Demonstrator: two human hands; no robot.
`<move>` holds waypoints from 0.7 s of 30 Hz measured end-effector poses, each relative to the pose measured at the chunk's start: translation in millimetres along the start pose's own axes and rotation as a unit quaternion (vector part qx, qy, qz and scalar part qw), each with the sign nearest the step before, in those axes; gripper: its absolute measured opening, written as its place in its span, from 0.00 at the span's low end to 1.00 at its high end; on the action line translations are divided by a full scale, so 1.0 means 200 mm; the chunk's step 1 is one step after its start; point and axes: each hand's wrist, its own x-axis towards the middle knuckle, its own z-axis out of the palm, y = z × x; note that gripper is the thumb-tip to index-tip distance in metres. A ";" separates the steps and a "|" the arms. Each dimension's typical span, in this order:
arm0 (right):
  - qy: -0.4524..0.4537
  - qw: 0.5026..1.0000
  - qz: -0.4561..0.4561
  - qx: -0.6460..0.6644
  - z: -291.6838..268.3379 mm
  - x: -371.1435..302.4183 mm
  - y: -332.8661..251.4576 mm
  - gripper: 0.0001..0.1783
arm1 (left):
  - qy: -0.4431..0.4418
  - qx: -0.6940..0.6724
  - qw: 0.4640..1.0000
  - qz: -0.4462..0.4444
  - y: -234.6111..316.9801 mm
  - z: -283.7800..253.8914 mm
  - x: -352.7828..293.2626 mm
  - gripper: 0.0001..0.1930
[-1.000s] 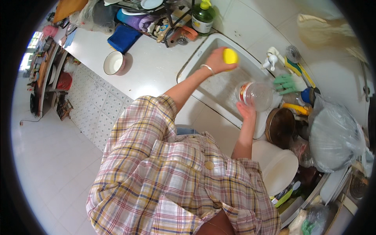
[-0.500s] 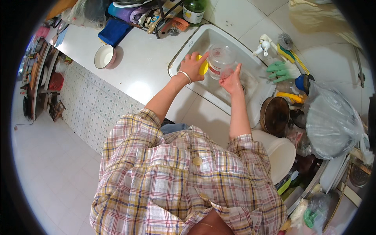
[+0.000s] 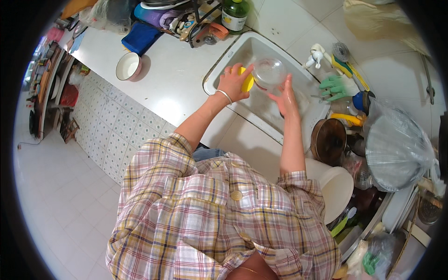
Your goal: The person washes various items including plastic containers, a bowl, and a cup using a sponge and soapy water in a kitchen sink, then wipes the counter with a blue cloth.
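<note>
Over the sink [image 3: 223, 70] I hold a clear plastic jar [image 3: 270, 71], tilted so that its rounded end faces up toward me. My right hand [image 3: 286, 101] grips it from the right, thumb stretched along its side. My left hand [image 3: 232, 85], with a bangle on the wrist, is closed around a round yellow lid [image 3: 248, 80]. Its fingertips reach to the jar's left side; whether they press on it I cannot tell. The inner fingers of both hands are partly hidden.
A white bowl [image 3: 128, 66] and a blue cloth [image 3: 141, 38] lie on the counter to the left. Behind the sink are a green bottle [image 3: 234, 16] and a white tap [image 3: 316, 56]. Right of it stand green gloves [image 3: 333, 87], a dark pan [image 3: 328, 141] and a bagged bundle [image 3: 396, 144].
The jar has turned, so its red label no longer faces me and its rounded end shows instead. Both hands have shifted slightly right, still holding the lid and the jar.
</note>
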 end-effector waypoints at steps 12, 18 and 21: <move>0.014 0.919 -0.093 -0.382 0.23 -0.17 -0.24 0.50 | -0.030 -0.061 0.998 -0.007 0.08 -0.05 -0.08 0.52; 0.087 0.704 -0.220 -0.669 0.29 -0.11 -0.22 0.58 | -0.020 -0.082 0.996 0.011 0.08 -0.03 -0.08 0.51; 0.081 0.641 -0.307 -0.698 0.23 -0.07 -0.26 0.56 | 0.013 -0.122 0.992 0.043 0.06 -0.13 -0.06 0.50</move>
